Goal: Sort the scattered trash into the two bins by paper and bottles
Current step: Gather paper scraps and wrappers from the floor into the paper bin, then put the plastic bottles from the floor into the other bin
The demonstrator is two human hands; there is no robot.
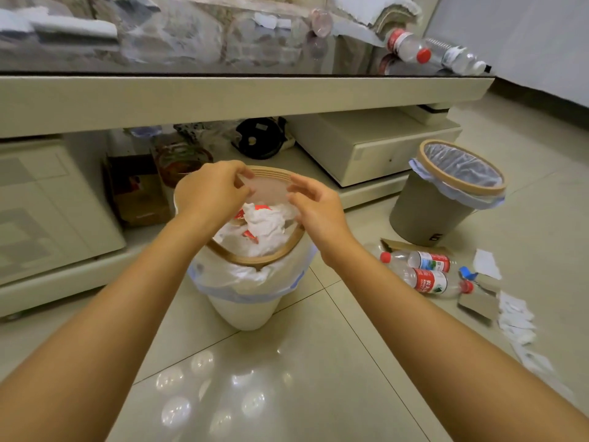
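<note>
Both my hands hover over the near white bin (251, 306), which has a tan rim and a plastic liner. Crumpled white paper (266, 226) with red scraps fills it. My left hand (212, 191) pinches the left corner of a pale, thin paper sheet (267, 191), and my right hand (315, 204) grips its right edge. The sheet hangs just above the bin's opening. A second, grey bin (430, 215) with an empty-looking liner stands on the floor to the right. Two red-labelled plastic bottles (425, 271) lie on the floor between the bins.
White paper scraps (516, 317) and cardboard pieces (478, 304) lie on the tiles at the right. Two more bottles (411, 47) rest on the glass table top (223, 63) at its right end. Boxes and clutter sit on the low shelf (318, 164) behind the near bin.
</note>
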